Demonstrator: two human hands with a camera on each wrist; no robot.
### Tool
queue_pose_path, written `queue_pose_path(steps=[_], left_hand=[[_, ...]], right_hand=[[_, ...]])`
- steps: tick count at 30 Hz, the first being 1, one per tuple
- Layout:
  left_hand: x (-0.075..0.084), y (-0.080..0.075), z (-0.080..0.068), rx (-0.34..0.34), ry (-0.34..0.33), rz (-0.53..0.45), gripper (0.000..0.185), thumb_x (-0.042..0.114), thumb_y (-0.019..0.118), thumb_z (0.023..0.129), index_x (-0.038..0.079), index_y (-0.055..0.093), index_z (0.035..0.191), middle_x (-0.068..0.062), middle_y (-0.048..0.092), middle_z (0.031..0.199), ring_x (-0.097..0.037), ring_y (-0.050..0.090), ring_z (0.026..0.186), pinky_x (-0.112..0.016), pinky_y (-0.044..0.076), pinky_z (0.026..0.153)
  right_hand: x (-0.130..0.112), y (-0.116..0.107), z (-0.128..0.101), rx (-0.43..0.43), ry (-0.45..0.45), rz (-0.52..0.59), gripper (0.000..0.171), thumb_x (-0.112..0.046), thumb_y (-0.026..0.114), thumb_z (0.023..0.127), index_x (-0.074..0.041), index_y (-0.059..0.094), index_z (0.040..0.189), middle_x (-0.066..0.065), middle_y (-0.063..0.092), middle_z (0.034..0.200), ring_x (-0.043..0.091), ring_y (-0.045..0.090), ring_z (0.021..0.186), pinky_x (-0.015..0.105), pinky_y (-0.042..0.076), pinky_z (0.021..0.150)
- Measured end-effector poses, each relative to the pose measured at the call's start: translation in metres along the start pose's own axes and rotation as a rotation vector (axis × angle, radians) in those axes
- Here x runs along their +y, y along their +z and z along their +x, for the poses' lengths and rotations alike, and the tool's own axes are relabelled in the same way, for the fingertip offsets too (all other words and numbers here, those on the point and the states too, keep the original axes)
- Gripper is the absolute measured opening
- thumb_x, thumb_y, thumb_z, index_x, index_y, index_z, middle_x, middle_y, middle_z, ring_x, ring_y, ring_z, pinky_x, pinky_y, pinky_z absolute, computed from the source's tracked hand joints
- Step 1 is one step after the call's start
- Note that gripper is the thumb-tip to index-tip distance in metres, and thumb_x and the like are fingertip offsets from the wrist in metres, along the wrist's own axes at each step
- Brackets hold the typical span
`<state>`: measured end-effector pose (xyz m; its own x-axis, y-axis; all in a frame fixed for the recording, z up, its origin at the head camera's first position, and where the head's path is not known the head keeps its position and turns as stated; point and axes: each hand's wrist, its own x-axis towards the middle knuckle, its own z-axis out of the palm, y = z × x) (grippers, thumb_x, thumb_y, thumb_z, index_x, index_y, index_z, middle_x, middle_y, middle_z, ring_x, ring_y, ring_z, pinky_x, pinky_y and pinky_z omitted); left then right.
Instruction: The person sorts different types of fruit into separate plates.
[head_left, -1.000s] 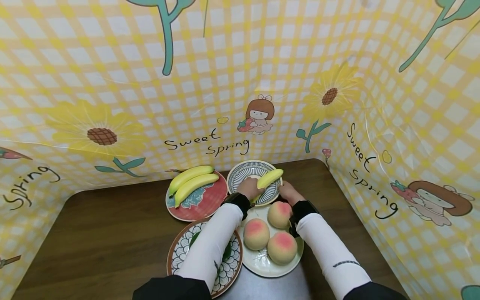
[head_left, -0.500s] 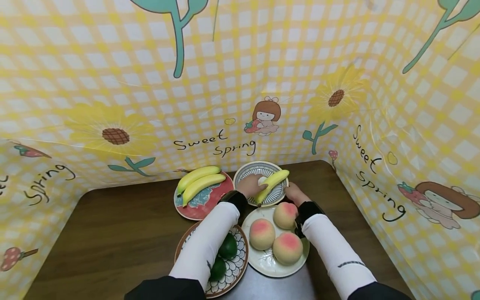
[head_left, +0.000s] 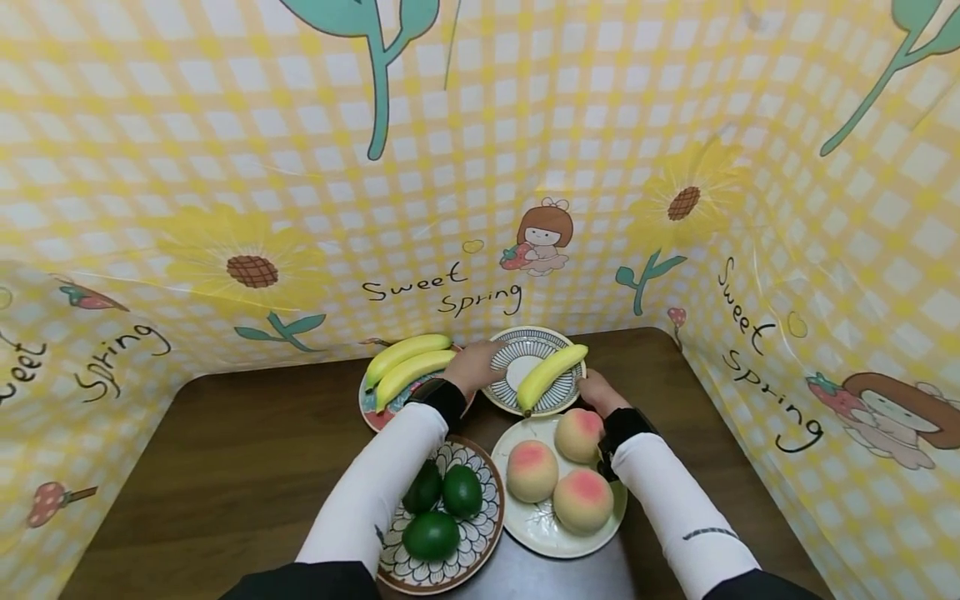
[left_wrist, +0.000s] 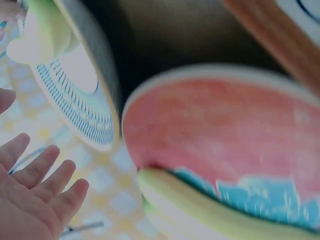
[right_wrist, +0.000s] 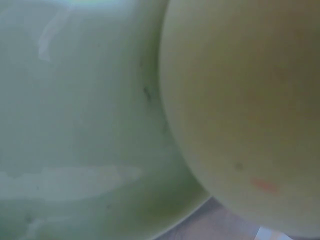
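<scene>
On striped plate (head_left: 502, 392), seemingly one banana (head_left: 551, 377).

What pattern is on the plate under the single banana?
Blue radial stripes round a plain white centre on the plate, clearest in the head view.

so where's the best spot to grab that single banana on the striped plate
Probably round its middle, from above. The banana lies diagonally across the striped plate, its lower tip over the rim, so the thick middle is exposed and balanced. The right hand is nearest.
</scene>
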<state>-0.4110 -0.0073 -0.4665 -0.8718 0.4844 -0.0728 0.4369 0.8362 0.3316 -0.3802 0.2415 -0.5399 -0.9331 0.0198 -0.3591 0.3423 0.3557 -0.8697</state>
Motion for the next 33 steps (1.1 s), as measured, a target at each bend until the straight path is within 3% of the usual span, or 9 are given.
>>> queue_pose_path(steps=[6,13,24,29,30,32,33], left_hand=[[-0.014,-0.022,-0.014,0.055,-0.046,-0.016,0.058,0.025,0.067,0.098,0.010,0.050,0.151,-0.018,0.054,0.153,-0.036,0.054,0.138,-0.048,0.047,0.114],[-0.034,-0.035,-0.022,0.070,-0.040,0.008,0.062,0.024,0.068,0.097,0.008,0.047,0.153,-0.023,0.051,0.153,-0.040,0.051,0.141,-0.051,0.047,0.113],[-0.075,-0.051,-0.042,0.057,-0.141,-0.058,0.068,0.019,0.068,0.096,0.008,0.040,0.157,-0.025,0.041,0.159,-0.045,0.041,0.146,-0.057,0.045,0.113],[-0.095,-0.050,-0.048,0.078,-0.149,-0.046,0.068,0.018,0.068,0.095,0.006,0.040,0.156,-0.028,0.041,0.158,-0.048,0.042,0.145,-0.060,0.045,0.111],[-0.099,-0.050,-0.049,0.074,-0.158,-0.044,0.068,0.019,0.068,0.095,0.006,0.041,0.156,-0.028,0.042,0.158,-0.047,0.042,0.145,-0.060,0.045,0.111],[-0.105,-0.049,-0.051,0.068,-0.174,-0.031,0.067,0.020,0.068,0.094,0.005,0.043,0.155,-0.029,0.044,0.156,-0.046,0.045,0.143,-0.060,0.045,0.111],[-0.109,-0.048,-0.052,0.063,-0.181,-0.025,0.066,0.021,0.068,0.094,0.004,0.043,0.154,-0.029,0.046,0.155,-0.047,0.046,0.142,-0.059,0.045,0.111]], right_hand=[[0.002,-0.005,-0.002,-0.018,-0.021,-0.029,0.041,-0.010,0.025,0.109,0.014,0.049,0.132,0.026,0.059,0.120,0.035,0.053,0.122,0.043,0.038,0.114],[0.001,-0.007,-0.008,-0.019,-0.011,-0.016,0.040,-0.008,0.025,0.109,0.015,0.050,0.130,0.021,0.063,0.111,0.031,0.057,0.112,0.038,0.043,0.105],[0.000,-0.002,-0.006,-0.024,-0.020,-0.033,0.041,-0.009,0.025,0.109,0.016,0.049,0.131,0.031,0.057,0.123,0.039,0.052,0.124,0.047,0.035,0.118],[0.028,-0.004,0.030,-0.015,-0.022,-0.032,0.038,-0.013,0.031,0.109,0.010,0.053,0.131,0.023,0.062,0.119,0.031,0.057,0.118,0.041,0.041,0.114],[0.043,-0.007,0.045,-0.023,-0.060,-0.022,0.036,-0.017,0.036,0.109,0.007,0.056,0.127,0.019,0.064,0.115,0.027,0.060,0.113,0.036,0.044,0.110],[0.048,-0.009,0.053,-0.034,-0.053,-0.031,0.037,-0.020,0.037,0.110,0.005,0.056,0.128,0.018,0.064,0.119,0.027,0.059,0.116,0.037,0.044,0.111],[0.037,-0.008,0.041,-0.046,-0.044,-0.030,0.039,-0.020,0.036,0.110,0.007,0.054,0.131,0.022,0.061,0.124,0.032,0.056,0.123,0.042,0.040,0.116]])
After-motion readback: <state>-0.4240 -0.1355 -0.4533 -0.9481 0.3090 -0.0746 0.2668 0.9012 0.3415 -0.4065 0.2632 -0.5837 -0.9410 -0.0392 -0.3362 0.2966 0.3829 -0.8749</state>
